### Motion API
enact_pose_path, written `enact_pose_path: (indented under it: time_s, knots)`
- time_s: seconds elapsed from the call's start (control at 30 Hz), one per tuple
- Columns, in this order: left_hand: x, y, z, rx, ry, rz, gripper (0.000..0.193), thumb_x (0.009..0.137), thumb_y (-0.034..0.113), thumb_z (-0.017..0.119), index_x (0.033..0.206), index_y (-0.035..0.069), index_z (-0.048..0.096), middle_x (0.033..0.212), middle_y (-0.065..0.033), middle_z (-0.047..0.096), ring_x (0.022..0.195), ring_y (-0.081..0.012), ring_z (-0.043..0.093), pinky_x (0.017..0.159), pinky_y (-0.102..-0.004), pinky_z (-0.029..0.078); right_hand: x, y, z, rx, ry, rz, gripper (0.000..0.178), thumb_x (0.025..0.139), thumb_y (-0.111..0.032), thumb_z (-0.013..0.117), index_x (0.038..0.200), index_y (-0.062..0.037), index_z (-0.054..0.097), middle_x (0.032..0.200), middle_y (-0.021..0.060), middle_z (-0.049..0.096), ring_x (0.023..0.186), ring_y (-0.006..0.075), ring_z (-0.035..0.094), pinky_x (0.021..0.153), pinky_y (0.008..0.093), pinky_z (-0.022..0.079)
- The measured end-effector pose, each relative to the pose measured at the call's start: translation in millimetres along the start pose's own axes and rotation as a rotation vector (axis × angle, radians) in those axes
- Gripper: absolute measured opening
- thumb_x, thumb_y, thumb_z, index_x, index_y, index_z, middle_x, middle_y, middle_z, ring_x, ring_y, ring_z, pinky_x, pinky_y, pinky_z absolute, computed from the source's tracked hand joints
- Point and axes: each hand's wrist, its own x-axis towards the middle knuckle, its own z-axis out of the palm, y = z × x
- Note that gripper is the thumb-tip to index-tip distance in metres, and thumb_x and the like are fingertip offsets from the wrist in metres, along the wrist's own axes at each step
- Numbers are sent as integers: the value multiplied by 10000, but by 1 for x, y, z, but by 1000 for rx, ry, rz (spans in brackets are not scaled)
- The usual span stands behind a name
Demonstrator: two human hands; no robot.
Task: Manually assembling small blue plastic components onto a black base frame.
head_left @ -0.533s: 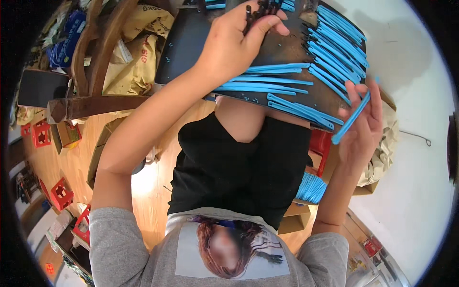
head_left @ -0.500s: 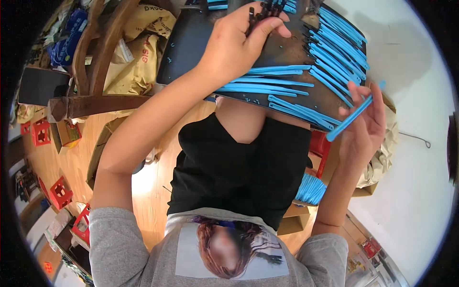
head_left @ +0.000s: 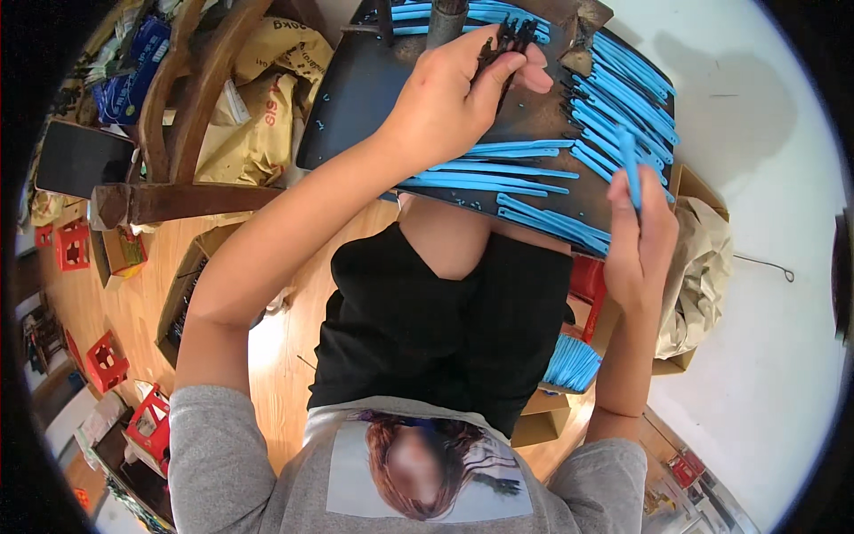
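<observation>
My left hand [head_left: 458, 98] is closed around a bunch of small black plastic pieces [head_left: 516, 37], over the middle of the dark work table [head_left: 351, 98]. In my right hand [head_left: 642, 236], a slim blue plastic strip [head_left: 630, 169] is gripped between thumb and fingers, pointing away from me at the table's right edge. Beyond it, many similar strips [head_left: 623, 111] lie in a slanted row, several with black pieces at their left ends. More blue strips [head_left: 489, 178] lie along the near edge, partly under my left forearm.
A metal post [head_left: 445, 22] stands at the table's far side, close to my left hand. To the left is a wooden chair frame [head_left: 196, 198] with paper sacks [head_left: 245, 133] behind it. A box of blue strips [head_left: 569, 363] sits below right, near a crumpled paper bag [head_left: 698, 276].
My right hand has moved away from me and slightly left, its fingers closing further. The strip in it has swung from slanted to nearly upright. My left hand keeps its bunch, almost in place.
</observation>
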Motion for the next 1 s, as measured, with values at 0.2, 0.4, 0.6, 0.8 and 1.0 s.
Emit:
enact_pose_path:
  time_s: [0.2,0.4,0.6,0.8,1.0]
  knots:
    - [-3,-4,8,38,7,117,124,902,31,458,963,-13,557,841,-97,674,821,-208,665,738,-284,512,24,19,18,48,23,-256,147,898,-123,498,888,7,565,669,104,536,608,190,506,595,283,405]
    - [-1,-4,7,-72,-37,61,127,902,42,467,973,-19,552,849,-105,675,837,-207,666,749,-295,515,38,25,32,54,213,-241,188,899,-134,511,1022,-33,611,716,102,562,650,190,526,623,269,419]
    - [2,-7,5,-71,20,57,131,891,84,526,934,-21,590,810,-90,677,807,-181,671,717,-273,514,45,29,39,9,251,-430,245,894,-116,521,1114,-72,618,741,92,568,680,174,527,637,255,419]
    - [23,-2,-20,278,-212,341,116,908,10,465,956,-69,535,877,-140,631,814,-177,621,721,-269,487,44,24,37,63,204,-340,242,891,-97,525,1109,-71,625,745,81,577,669,154,505,656,241,420]
    - [20,7,-18,304,-191,264,117,907,9,463,953,-66,539,858,-149,628,803,-191,627,726,-269,492,47,28,33,114,166,-376,235,883,-89,540,1099,-62,628,774,84,609,687,128,515,674,236,427]
